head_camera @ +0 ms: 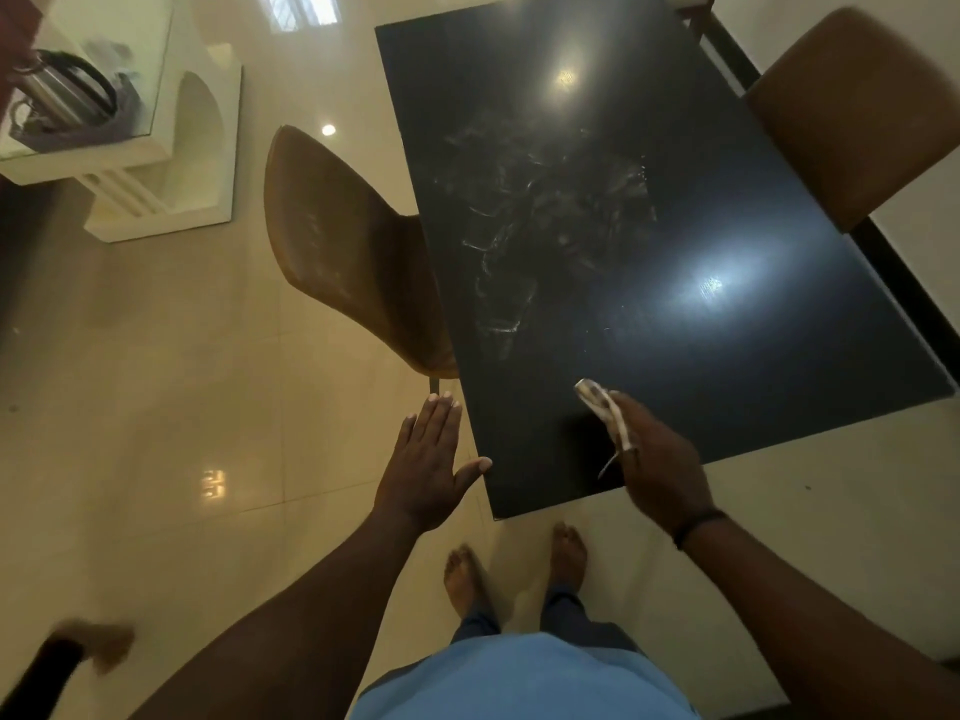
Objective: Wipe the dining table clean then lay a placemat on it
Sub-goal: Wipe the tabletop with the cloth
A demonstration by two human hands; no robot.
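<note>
While we stand at the near end of the dark surface (649,314), our right hand (660,459), low and right of centre in the frame, holds a small pale cloth (605,415), its fingers curled round it just above the near end. The cloth looks light and limp, a strip dangling loose, so we judge it best bunched in the palm and pressed flat to wipe. Whitish smears (530,226) lie across the middle of the surface, well beyond the cloth. Our left hand (428,467), lower centre, is spread flat with fingers straight and holds nothing, its thumb near the surface's left edge; contact we cannot tell. Both forearms reach forward. No placemat shows. Brown chairs (343,241) flank the surface.
</note>
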